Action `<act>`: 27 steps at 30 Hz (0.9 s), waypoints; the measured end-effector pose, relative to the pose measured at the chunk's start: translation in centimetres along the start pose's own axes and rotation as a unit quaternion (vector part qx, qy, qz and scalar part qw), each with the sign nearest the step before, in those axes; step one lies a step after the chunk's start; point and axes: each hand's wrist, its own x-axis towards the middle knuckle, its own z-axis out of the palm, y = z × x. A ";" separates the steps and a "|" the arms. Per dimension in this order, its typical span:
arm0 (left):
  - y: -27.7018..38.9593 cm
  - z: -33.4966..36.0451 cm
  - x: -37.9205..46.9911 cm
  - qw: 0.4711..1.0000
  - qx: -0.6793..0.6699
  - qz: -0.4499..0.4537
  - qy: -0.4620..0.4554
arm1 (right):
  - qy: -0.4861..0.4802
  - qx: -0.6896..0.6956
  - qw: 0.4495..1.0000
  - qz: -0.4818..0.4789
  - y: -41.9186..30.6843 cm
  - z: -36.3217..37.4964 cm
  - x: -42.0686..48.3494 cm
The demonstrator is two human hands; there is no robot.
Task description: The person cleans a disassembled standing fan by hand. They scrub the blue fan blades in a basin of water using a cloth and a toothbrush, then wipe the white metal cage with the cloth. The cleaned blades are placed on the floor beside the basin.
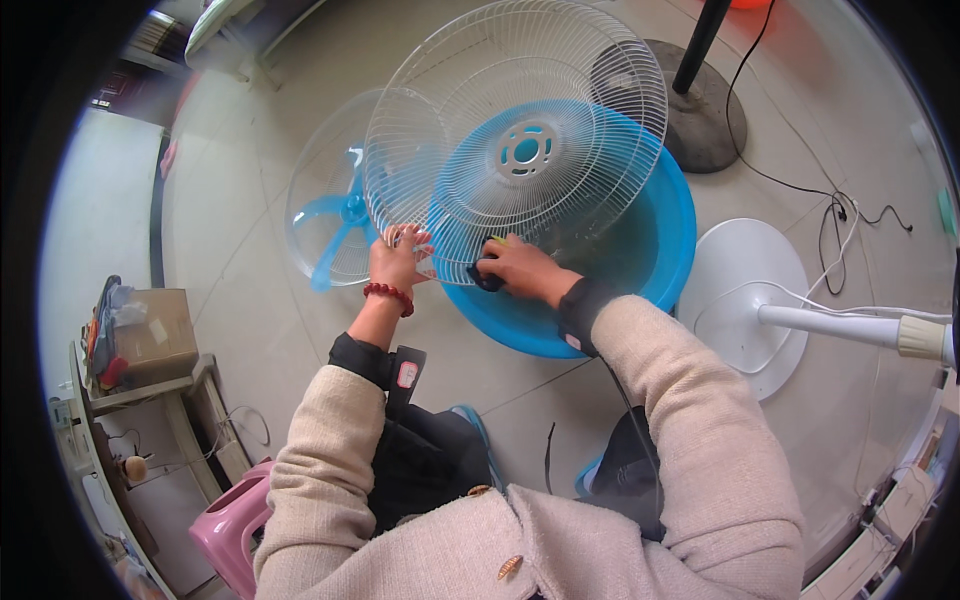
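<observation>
A white wire fan grille [547,169] is tilted over a blue plastic basin [679,232] that holds cloudy water [611,266]. My left hand [396,261], with a red bead bracelet at the wrist, grips the grille's near-left rim. In my right hand [521,268] is a dark cloth or pad [486,276], pressed against the wires near the rim; a yellow-green bit shows by the fingers. Left of the basin, a second round grille [304,180] lies on the floor with a blue fan blade assembly [330,244] on it.
Right of the basin lies a white fan base [731,300] with its pole and cord. Behind it stands a black round base [712,135] with a pole; a black cable [784,182] trails nearby. At left are a pink plastic stool [225,525] and a cardboard box [157,337].
</observation>
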 end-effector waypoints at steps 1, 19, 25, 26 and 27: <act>0.2 0.0 0.0 1.000 0.003 0.003 0.002 | -0.008 -0.029 0.999 0.018 0.6 -0.1 -0.5; -1.5 -0.7 1.7 0.994 0.045 0.090 -0.046 | 0.244 0.041 0.966 0.070 0.8 -3.8 0.6; -0.3 0.1 -0.3 0.999 -0.002 0.045 -0.013 | 0.379 -0.024 0.925 0.012 -2.9 -8.6 5.6; 0.1 0.2 -0.6 0.999 -0.013 0.049 -0.016 | 0.369 -0.036 0.929 0.019 -2.8 -8.8 5.6; 0.5 0.3 -0.8 0.998 -0.026 0.060 -0.022 | 0.337 -0.042 0.940 0.036 -2.6 -8.7 5.5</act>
